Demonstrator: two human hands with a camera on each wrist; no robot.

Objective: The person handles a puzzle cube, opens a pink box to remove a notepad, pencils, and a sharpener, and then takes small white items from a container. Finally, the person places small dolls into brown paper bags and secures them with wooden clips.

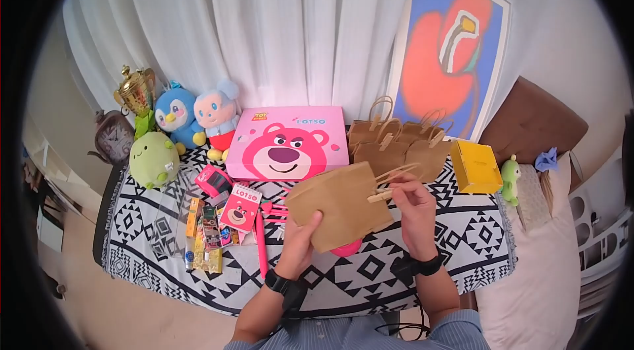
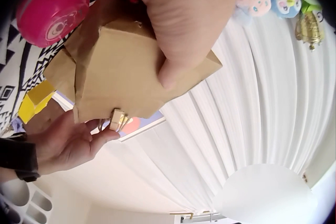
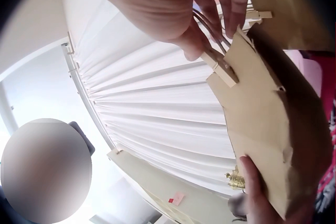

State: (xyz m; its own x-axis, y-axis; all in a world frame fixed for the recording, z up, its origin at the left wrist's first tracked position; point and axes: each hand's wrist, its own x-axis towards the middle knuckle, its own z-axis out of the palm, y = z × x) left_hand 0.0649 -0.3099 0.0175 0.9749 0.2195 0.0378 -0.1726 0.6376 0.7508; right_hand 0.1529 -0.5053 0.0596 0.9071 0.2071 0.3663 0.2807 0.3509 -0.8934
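Note:
A small brown paper bag [image 1: 340,208] is held tilted above the patterned cloth. My left hand [image 1: 297,245] grips its lower left part, the thumb lying along the front face and the other fingers hidden behind. At the bag's top edge, my right hand [image 1: 415,214] pinches a wooden clothespin [image 3: 223,70] that is clipped there. The twisted paper handles [image 1: 404,173] pass by the right fingers. Partly beneath the bag sits a round pink case [image 2: 55,11] with a bear face on it.
Several brown bags with clothespins [image 1: 399,145] stand behind, beside a yellow box [image 1: 477,168]. A pink Lotso box [image 1: 287,142] leans at the back. To the left are plush toys [image 1: 153,158], a gold trophy [image 1: 135,89], a Lotso notepad [image 1: 240,207] and a pink pen [image 1: 261,247].

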